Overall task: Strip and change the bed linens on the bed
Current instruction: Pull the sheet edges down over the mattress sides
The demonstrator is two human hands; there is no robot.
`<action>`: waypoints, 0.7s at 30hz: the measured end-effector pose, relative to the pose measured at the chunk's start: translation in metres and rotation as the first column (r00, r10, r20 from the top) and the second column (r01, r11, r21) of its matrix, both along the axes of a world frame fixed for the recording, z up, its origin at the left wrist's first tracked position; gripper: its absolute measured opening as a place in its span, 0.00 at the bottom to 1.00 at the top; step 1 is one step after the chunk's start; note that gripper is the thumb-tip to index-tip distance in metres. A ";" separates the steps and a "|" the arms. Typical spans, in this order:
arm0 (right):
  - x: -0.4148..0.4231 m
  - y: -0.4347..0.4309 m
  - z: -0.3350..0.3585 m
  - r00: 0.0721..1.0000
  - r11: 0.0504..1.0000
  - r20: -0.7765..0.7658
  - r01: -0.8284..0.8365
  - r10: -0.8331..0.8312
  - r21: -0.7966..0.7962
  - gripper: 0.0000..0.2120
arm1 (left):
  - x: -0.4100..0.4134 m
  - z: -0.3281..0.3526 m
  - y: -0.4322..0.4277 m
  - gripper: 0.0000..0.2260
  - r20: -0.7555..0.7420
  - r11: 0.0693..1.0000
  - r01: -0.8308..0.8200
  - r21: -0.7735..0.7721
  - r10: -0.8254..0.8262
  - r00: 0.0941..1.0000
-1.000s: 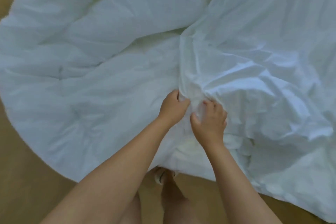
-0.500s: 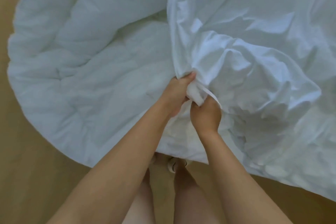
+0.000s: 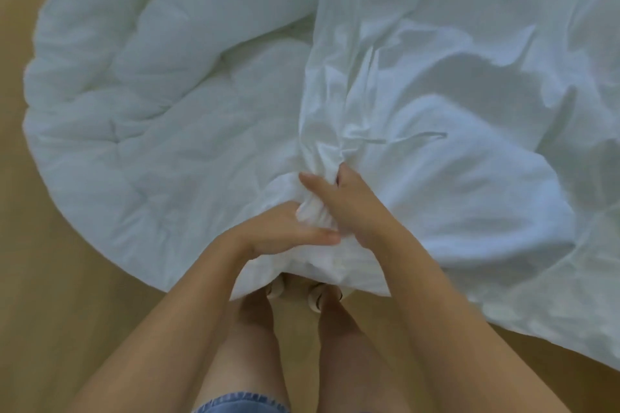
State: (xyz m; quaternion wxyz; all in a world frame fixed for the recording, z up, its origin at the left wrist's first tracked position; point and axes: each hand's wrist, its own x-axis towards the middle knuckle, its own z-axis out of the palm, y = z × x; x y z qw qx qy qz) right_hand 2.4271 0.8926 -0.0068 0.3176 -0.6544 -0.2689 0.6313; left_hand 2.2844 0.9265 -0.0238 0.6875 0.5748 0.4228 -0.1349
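A white quilted duvet (image 3: 161,131) lies spread on the floor and fills the left half of the view. A thin, shiny white duvet cover (image 3: 469,111) lies crumpled over its right half. My left hand (image 3: 285,228) grips a bunched corner of the bedding near its front edge, thumb laid across the fabric. Just above and to the right, my right hand (image 3: 345,201) clutches the cover's gathered edge, its fingers buried in the folds. The two hands touch the same white bunch (image 3: 313,211). A thin fabric tie (image 3: 412,137) lies on the cover beyond my right hand.
Tan wooden floor (image 3: 50,295) shows along the left side and the bottom right corner. My bare legs and white slippers (image 3: 315,298) stand right at the bedding's front edge, partly under it. Denim shorts show at the bottom.
Both hands have dropped lower with the bunched fabric. My right hand has shifted above the left and regripped the cover's edge. The view has tilted down, showing more of my legs.
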 end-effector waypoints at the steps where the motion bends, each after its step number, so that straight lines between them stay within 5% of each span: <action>1: 0.000 -0.007 -0.006 0.996 0.995 0.001 -0.092 0.092 0.045 0.16 | -0.004 -0.001 0.000 0.14 -0.038 0.994 -0.033 0.101 0.037 0.999; 3: 0.005 -0.020 -0.014 0.922 0.930 0.195 -0.356 0.334 0.093 0.30 | -0.016 0.000 0.014 0.02 -0.013 0.910 -0.330 0.249 0.344 0.939; 5: 0.008 -0.029 -0.018 0.649 0.780 0.535 -0.625 0.542 -0.032 0.37 | -0.028 0.004 0.028 0.03 0.083 0.705 -0.683 0.191 0.682 0.727; 7: 0.004 -0.030 -0.019 0.377 0.708 0.800 -0.701 0.467 -0.083 0.25 | -0.037 0.007 0.039 0.05 0.111 0.510 -0.860 -0.003 0.855 0.506; 8: 0.000 -0.026 -0.015 0.340 0.716 0.855 -0.696 0.392 -0.052 0.15 | -0.040 0.007 0.041 0.08 0.126 0.452 -0.885 -0.115 0.890 0.438; 11: -0.017 -0.010 0.004 0.436 0.725 0.821 -0.688 0.368 0.040 0.21 | -0.045 0.002 0.024 0.22 0.240 0.478 -0.804 -0.354 0.877 0.416; 13: -0.029 -0.001 0.018 0.641 0.803 0.685 -0.580 0.347 0.136 0.22 | -0.048 -0.007 0.002 0.29 0.261 0.524 -0.719 -0.457 0.852 0.454; 15: -0.041 0.003 0.029 0.840 0.904 0.489 -0.374 0.235 0.209 0.21 | -0.045 -0.017 -0.025 0.23 0.287 0.615 -0.623 -0.484 0.784 0.551; 18: -0.057 0.006 0.043 0.898 0.930 0.393 -0.300 0.199 0.214 0.20 | -0.025 -0.026 -0.059 0.05 0.121 0.736 -0.667 -0.115 0.677 0.726; 19: -0.060 0.007 0.046 0.894 0.921 0.387 -0.327 0.227 0.214 0.20 | -0.021 -0.026 -0.063 0.10 0.063 0.700 -0.714 0.017 0.712 0.700; 21: -0.059 0.012 0.049 0.858 0.900 0.416 -0.400 0.302 0.172 0.20 | -0.024 -0.020 -0.057 0.11 0.056 0.497 -0.858 0.127 0.860 0.506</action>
